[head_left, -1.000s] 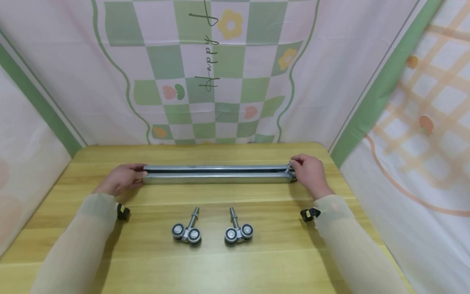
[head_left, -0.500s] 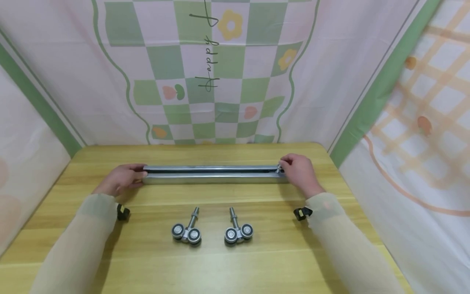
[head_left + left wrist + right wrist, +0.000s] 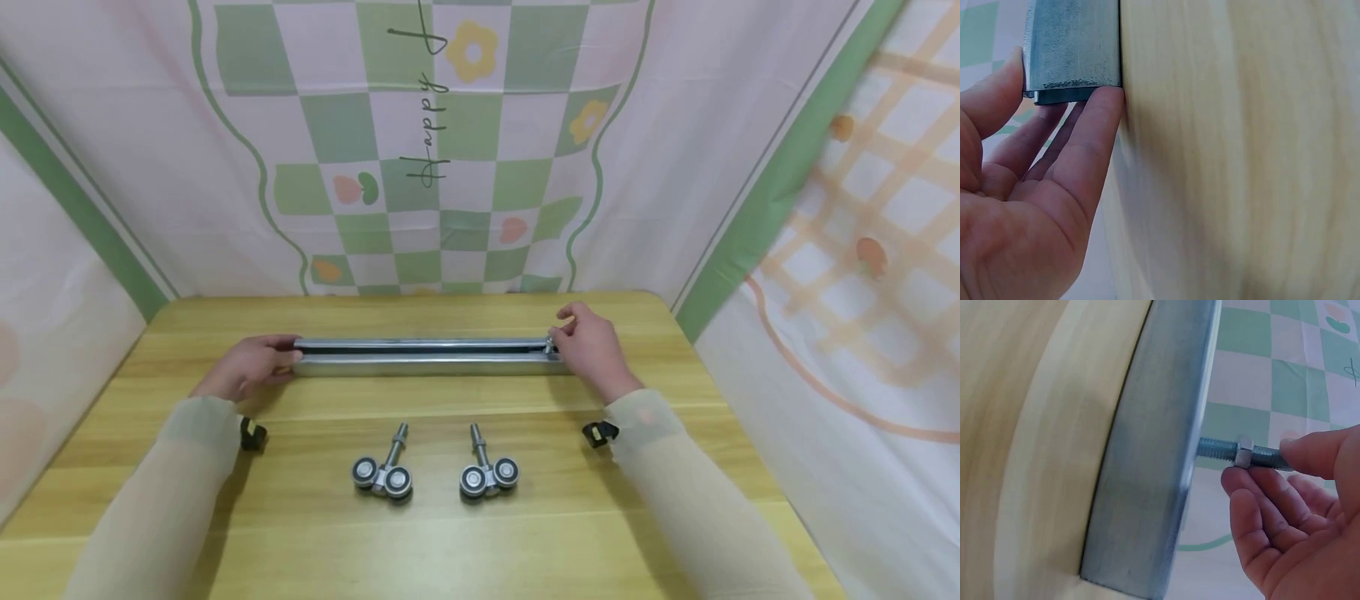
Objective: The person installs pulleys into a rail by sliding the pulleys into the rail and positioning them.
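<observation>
A long metal track lies across the wooden table, its slot facing up. My left hand holds the track's left end; in the left wrist view the thumb and fingertips meet its end edges. Near the right end, my right hand pinches a threaded bolt between thumb and fingers. That bolt carries a nut and stands out of the slot. Whatever it joins inside the track is hidden.
Two roller trolleys, one left and one right, lie on the table in front of the track, bolts pointing away. A patterned curtain hangs behind, with more fabric at both sides.
My right hand has slid leftward along the track from its right end, taking the bolt with it. The left hand and the two loose trolleys have stayed in place.
</observation>
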{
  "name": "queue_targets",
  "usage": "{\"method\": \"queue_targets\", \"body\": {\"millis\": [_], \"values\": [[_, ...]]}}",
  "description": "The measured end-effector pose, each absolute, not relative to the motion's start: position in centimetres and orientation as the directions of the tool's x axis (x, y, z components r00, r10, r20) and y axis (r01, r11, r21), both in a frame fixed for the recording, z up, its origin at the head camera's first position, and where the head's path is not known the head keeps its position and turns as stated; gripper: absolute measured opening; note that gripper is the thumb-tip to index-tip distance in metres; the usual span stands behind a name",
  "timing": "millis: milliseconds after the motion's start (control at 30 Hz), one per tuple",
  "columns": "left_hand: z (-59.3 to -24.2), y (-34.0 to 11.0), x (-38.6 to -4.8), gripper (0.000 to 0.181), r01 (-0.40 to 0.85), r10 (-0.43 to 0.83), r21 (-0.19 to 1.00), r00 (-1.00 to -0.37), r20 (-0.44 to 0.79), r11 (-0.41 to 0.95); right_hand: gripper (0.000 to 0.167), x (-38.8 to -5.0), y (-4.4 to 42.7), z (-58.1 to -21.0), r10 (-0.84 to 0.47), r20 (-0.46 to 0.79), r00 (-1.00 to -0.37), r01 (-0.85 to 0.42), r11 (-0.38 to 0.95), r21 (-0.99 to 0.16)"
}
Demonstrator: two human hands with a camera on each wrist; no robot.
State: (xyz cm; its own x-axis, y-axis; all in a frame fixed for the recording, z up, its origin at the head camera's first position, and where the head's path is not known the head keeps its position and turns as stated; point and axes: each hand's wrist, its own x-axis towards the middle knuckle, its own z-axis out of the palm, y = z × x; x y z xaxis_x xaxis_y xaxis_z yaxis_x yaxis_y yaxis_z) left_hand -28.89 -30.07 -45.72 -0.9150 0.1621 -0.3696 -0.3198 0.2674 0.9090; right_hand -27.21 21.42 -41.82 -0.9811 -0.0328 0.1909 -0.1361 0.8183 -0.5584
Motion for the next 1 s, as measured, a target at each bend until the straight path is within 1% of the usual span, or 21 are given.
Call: {"method": "queue_targets", "body": {"millis": [133,267,500,667,867,1000], "values": [[-45.7,-30.0,-28.8,0.064,-0.32,0.161,0.909,-0.915,-0.37,0.269,0.013,-27.2,21.0,-41.6,-0.041,0.178,-0.983,-0.134,0.822,-0.553],[-45.7,-30.0,-28.7,0.064,-0.32,0.16,0.908,-0.915,-0.37,0.268,0.008,-27.3,20.6,-41.4,-0.074,0.198,-0.977,-0.17,0.832,-0.528],[-45.7,-30.1,-28.7,0.064,-0.321,0.153,0.908,-0.916,-0.37,0.27,0.007,-27.4,19.5,-41.4,-0.107,0.233,-0.967,-0.216,0.828,-0.517],[-45.8,-30.2,-28.7,0.064,-0.317,0.159,0.908,-0.916,-0.368,0.273,0.01,-27.5,18.4,-41.4,-0.152,0.271,-0.95,-0.268,0.843,-0.467],[-45.8,-30.1,-28.7,0.064,-0.313,0.167,0.909,-0.916,-0.365,0.275,0.011,-27.3,17.3,-41.3,-0.16,0.276,-0.948,-0.275,0.848,-0.452],[-45.8,-30.1,-28.7,0.064,-0.312,0.168,0.909,-0.916,-0.365,0.275,0.011,-27.4,16.7,-41.4,-0.182,0.291,-0.939,-0.301,0.843,-0.445]]}}
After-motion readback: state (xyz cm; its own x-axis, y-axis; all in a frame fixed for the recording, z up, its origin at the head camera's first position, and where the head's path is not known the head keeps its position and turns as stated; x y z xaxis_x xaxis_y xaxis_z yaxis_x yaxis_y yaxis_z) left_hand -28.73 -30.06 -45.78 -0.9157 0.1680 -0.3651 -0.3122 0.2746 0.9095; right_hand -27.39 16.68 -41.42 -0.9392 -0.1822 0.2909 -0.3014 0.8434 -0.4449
